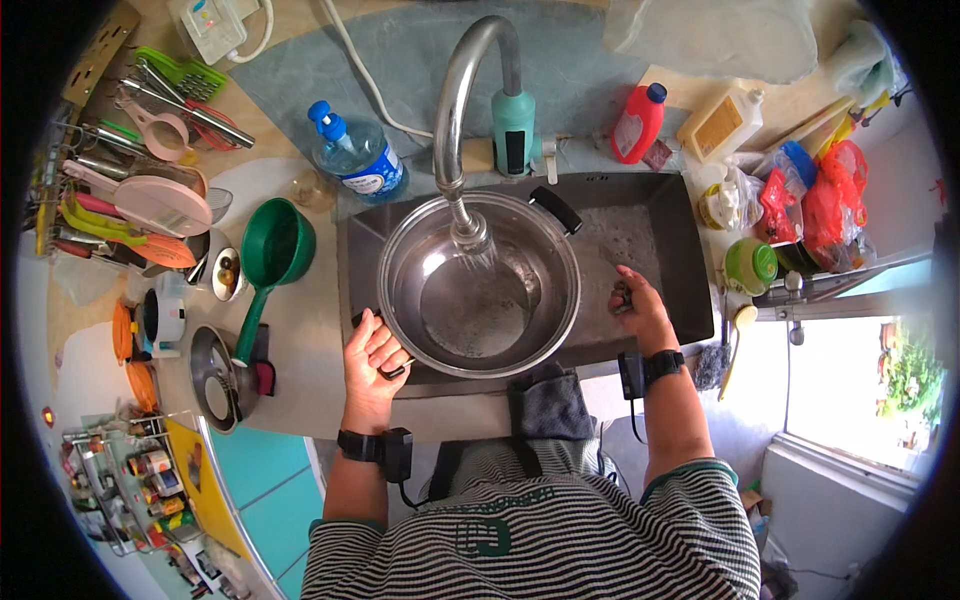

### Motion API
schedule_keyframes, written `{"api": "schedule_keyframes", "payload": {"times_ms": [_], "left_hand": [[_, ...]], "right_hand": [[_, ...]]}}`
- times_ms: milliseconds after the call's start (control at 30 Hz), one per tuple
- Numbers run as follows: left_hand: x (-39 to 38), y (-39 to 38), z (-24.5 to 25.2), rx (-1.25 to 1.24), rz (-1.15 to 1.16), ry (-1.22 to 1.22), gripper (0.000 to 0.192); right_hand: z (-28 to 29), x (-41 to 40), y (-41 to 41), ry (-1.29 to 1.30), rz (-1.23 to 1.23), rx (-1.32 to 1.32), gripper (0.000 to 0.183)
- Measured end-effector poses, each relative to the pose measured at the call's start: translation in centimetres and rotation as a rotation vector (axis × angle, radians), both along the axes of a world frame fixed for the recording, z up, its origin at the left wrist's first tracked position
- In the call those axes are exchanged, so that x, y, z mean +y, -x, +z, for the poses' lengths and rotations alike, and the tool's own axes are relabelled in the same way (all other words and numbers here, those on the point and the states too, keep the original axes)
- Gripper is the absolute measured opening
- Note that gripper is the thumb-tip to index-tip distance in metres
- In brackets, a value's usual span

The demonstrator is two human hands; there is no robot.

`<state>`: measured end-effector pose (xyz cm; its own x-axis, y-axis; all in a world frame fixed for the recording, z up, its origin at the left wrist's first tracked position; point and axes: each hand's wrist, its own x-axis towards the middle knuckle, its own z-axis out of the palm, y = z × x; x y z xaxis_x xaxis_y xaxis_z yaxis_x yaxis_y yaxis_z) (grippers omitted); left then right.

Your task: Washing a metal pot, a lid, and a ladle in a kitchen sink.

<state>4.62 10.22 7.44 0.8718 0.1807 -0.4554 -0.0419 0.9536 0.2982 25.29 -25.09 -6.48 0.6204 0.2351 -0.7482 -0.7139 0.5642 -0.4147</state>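
Note:
A large stainless steel pot (480, 300) sits in the dark sink (679, 247), tilted slightly. Water runs into it from the spray head of the curved metal faucet (450, 127). My left hand (375, 356) is closed round the pot's black side handle at the lower left. On the pot's right, over the sink, my right hand (640, 307) has its fingers curled around a small dark thing, perhaps a scouring pad; most of it is hidden. The pot's other black handle (556, 211) points to the upper right, with no hand on it.
Left of the sink lie a green ladle (277, 244), a steel bowl (202, 360) and a blue pump bottle (367, 169). Behind it stands a red bottle (637, 124); right, a green-lidded jar (750, 266). A dark cloth (551, 401) hangs at the front edge.

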Motion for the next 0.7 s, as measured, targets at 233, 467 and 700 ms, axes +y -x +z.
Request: {"api": "schedule_keyframes", "payload": {"times_ms": [233,467,700], "left_hand": [[0.0,0.1,-0.5,0.013,-0.015,-0.017,0.03],[0.2,0.7,-0.4,-0.003,-0.017,0.061,0.03],[0.4,3.1,-1.9,-0.09,-0.003,0.257,0.033]], "right_hand": [[1.4,0.6,-1.1,0.33,0.109,0.008,0.036],[-4.3,-1.0,-3.4,0.459,0.077,-0.087,0.028],[0.9,0.2,-2.4,0.386,0.227,-0.18,0.017]]}}
